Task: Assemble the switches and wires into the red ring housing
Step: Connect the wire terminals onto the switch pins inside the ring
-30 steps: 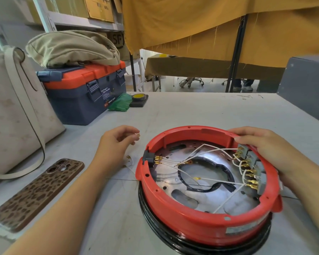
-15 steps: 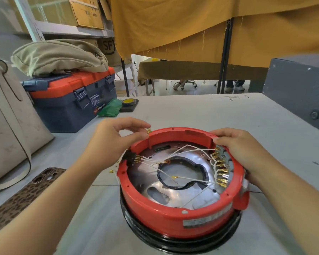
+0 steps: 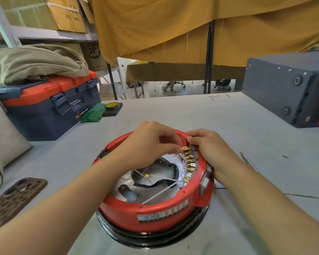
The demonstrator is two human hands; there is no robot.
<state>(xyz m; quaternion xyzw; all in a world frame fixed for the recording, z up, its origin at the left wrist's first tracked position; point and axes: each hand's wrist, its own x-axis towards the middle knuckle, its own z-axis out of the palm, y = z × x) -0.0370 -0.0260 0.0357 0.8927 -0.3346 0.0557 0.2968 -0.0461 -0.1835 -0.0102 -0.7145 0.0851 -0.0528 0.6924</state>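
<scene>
Item, legible writing: I read "SF" on a cardboard box on the far-left shelving; the toolbox carries white print too blurred for me to read, as does the label strip on the red ring housing. Item, housing: sits on a black base at the near centre of the grey table. Item, my left hand: reaches across the ring, fingertips pinching a brass terminal at the top of the switch row. Item, my right hand: curled over the right rim, gripping it beside the switches. Item, white wires cross the interior. Item, surroundings: phone case near left, grey metal box far right, thin tool just right of my right wrist. Item, open tabletop behind the ring.
</scene>
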